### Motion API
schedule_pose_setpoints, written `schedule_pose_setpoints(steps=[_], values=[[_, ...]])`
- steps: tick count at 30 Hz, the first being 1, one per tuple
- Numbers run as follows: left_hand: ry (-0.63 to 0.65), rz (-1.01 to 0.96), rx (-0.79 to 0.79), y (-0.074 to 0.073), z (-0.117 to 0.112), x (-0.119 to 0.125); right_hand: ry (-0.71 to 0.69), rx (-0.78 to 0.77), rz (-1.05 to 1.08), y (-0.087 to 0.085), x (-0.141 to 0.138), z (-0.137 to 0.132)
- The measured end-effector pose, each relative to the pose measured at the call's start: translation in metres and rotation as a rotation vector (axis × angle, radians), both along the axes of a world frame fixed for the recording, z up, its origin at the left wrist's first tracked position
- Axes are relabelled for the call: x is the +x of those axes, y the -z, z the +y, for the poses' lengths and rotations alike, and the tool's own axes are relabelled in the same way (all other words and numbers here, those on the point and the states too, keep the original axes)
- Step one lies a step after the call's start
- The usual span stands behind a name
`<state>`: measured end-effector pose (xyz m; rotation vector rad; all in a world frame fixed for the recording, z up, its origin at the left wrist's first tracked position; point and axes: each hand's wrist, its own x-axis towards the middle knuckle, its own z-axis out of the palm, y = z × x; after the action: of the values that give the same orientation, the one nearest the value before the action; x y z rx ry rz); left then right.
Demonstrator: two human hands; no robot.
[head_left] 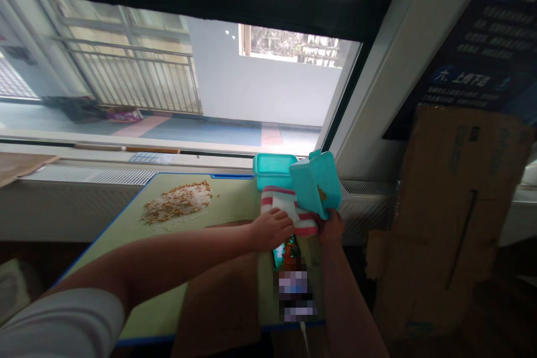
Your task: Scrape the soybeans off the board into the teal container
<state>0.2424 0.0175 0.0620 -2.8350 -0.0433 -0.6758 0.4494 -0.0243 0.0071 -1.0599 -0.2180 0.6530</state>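
Charging cable: white cable [304, 337], meeting the near end of the phone.
Phone: phone [282, 256] lies between the forearms, lit screen partly obscured by pixelation.
Brown panel: brown panel [222, 296], at the near side of the table [235, 201], partly under the left forearm.
Left hand: left hand [272, 229] lies on the striped cloth [268, 197], fingers close together and slightly bent; cannot tell whether they pinch the fabric.
Right hand: right hand [332, 228] pinches the near lower edge of the tilted tub [308, 179].
Striped cloth: red and white, with a plain white patch; in front of both tubs.
Tilted tub: teal, leaning, right of the cloth; a few yellow-brown grains [321, 193] visible inside near its lower part.
Second tub: teal second tub [274, 180], left of and behind the tilted one, at the far edge of the table.
Heap: mixed yellow kernels and white grains [180, 202], loose on the left of the table, well apart from both hands.
Table: pale green top, blue edging.
Window: window [260, 89], beyond the table, railing outside.
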Motion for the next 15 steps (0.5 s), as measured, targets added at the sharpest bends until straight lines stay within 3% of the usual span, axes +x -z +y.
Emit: schedule_pose_setpoints(steps=[2, 4, 7, 9, 12, 15], values=[[-0.136, -0.104, -0.062, -0.012, 0.016, 0.002, 0.029, -0.034, 0.034, -0.001, 0.0, 0.001], [-0.366, -0.294, -0.184, -0.027, 0.038, 0.008, 0.044, -0.042, 0.062, -0.003, 0.0, 0.002], [-0.873, -0.624, -0.464, -0.048, 0.079, 0.018, 0.057, -0.049, 0.099, -0.005, 0.0, 0.002], [-1.137, -0.722, -0.699, -0.057, 0.106, 0.023, 0.053, -0.04, 0.092, -0.006, 0.0, 0.001], [-1.269, -0.676, -1.099, -0.064, 0.132, 0.025, 0.054, -0.034, 0.078, -0.006, 0.0, 0.0], [-1.272, -0.629, -1.326, -0.063, 0.139, 0.024, 0.045, -0.037, 0.046, -0.002, 0.002, 0.0]])
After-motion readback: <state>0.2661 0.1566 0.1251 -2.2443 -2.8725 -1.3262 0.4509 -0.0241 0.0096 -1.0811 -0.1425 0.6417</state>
